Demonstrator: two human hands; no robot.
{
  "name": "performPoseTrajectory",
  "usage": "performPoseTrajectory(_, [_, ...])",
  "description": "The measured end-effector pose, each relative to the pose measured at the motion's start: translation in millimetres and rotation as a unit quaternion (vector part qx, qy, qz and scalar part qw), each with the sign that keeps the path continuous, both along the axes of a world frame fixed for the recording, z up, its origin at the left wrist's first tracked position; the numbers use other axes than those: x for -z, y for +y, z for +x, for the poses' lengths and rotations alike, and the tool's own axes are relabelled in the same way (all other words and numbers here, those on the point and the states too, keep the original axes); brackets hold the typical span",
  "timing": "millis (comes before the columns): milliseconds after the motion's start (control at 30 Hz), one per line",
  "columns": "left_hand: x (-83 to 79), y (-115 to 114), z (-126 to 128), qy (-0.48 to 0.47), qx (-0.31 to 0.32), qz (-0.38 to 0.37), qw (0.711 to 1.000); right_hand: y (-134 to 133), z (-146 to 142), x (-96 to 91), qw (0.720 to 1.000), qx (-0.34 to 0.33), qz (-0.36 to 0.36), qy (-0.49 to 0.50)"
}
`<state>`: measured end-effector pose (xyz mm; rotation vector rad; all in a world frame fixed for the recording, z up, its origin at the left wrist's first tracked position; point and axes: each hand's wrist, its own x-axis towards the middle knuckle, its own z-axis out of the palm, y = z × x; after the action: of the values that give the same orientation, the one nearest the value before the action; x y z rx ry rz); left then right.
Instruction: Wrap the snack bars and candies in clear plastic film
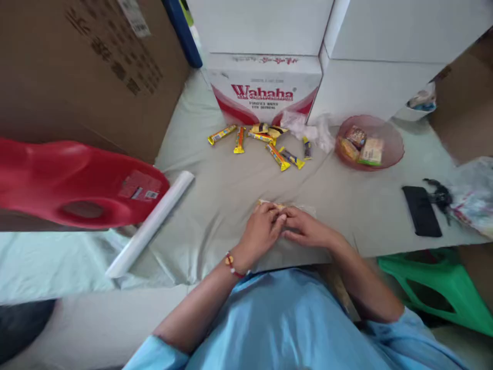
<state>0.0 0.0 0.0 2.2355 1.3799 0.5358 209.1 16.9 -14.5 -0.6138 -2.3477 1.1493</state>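
My left hand (261, 229) and my right hand (306, 228) meet over the cloth-covered table (215, 195), fingers closed together on a yellow-wrapped snack (268, 204) inside a clear plastic bag (308, 209); most of the snack is hidden by the fingers. Farther back lie several yellow and orange candy bars (265, 141), loose on the cloth. A red bead bracelet (232, 264) is on my left wrist.
A white "Wahaha" carton (265, 87) and plain white boxes (370, 61) stand at the back. A pink bowl (389, 154) holds packets. A black phone (421, 210) and keys (437, 194) lie right. A white roll (152, 223), red plastic stool (77, 182), brown carton (77, 67) are left; green stool (442, 288) lower right.
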Motion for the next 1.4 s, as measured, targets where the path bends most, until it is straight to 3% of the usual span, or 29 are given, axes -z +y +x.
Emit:
performPoseTrajectory(100, [13.5,-20,8,0.063,-0.003,0.055,0.996,-6,23,13.0,0.972,0.233,0.017,-0.013])
performPoseTrajectory(167, [21.9,-32,10,0.101,-0.004,0.079,0.992,-12,31,22.5,0.926,0.368,0.050,-0.060])
performPoseTrajectory(233, [29.2,-41,9,0.129,-0.006,0.092,0.987,-18,34,31.2,0.883,0.443,0.086,-0.124])
performPoseTrajectory(367, [38.2,-47,8,0.153,-0.012,0.111,0.982,-29,30,33.8,0.885,0.434,0.091,-0.141])
performPoseTrajectory(567, [43.0,-48,8,0.160,-0.009,0.121,0.980,-18,15,-5.2,0.913,0.401,-0.039,-0.068])
performPoseTrajectory(700, [48.6,-46,7,0.134,0.001,0.104,0.986,9,-27,-21.8,0.926,0.356,-0.020,-0.123])
performPoseTrajectory(867, [46.5,-49,-10,0.028,0.032,0.049,0.998,27,-77,-15.6,0.915,0.319,-0.012,-0.246])
performPoseTrajectory(1000, [33.6,-62,-37,-0.069,0.027,0.022,0.997,10,-84,-5.2,0.923,0.301,0.051,-0.233])
performPoseTrajectory(1167, [21.8,-67,-64,-0.146,-0.060,-0.003,0.987,-23,-81,7.3,0.910,0.300,0.141,-0.247])
performPoseTrajectory(1300, [16.4,-58,-70,-0.193,-0.173,-0.011,0.966,-26,-77,12.3,0.908,0.288,0.141,-0.269])
performPoseTrajectory(1400, [9.7,-51,-67,-0.232,-0.220,-0.033,0.947,-19,-69,5.8,0.913,0.308,0.116,-0.241])
